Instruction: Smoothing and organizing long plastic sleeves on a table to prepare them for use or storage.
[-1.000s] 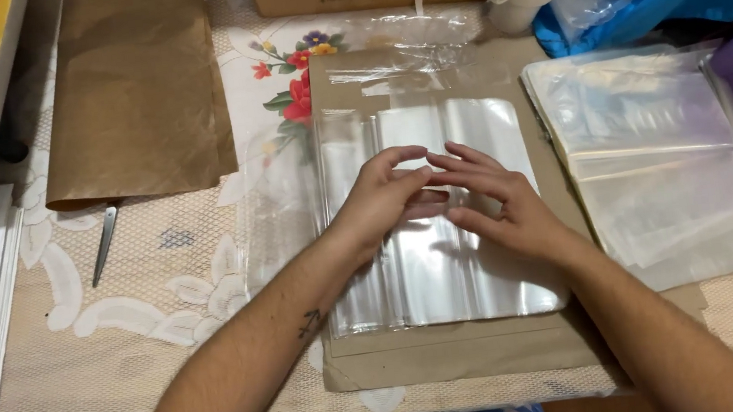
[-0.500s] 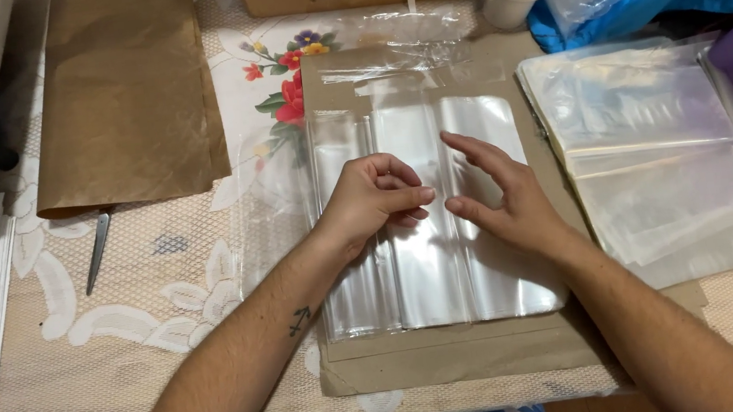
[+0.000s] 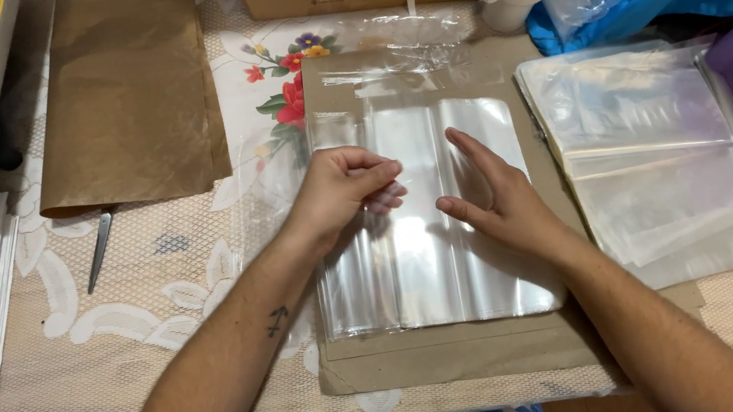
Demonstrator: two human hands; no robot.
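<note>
Both hands [image 3: 346, 190] [image 3: 492, 200] mid-sheet on clear bags [image 3: 434, 263], edges free

Clear plastic sleeve [image 3: 433, 254] (glossy, lengthwise creases) lies flat on brown cardboard sheet [image 3: 459, 353].

A glossy, smooth stack of clear plastic sleeves [image 3: 430, 226] lies on a matt brown cardboard sheet [image 3: 459, 353]. Beneath is a rough beige lace tablecloth [image 3: 124, 357]; beside it, a creased matt brown paper sheet [image 3: 129, 95].
</note>
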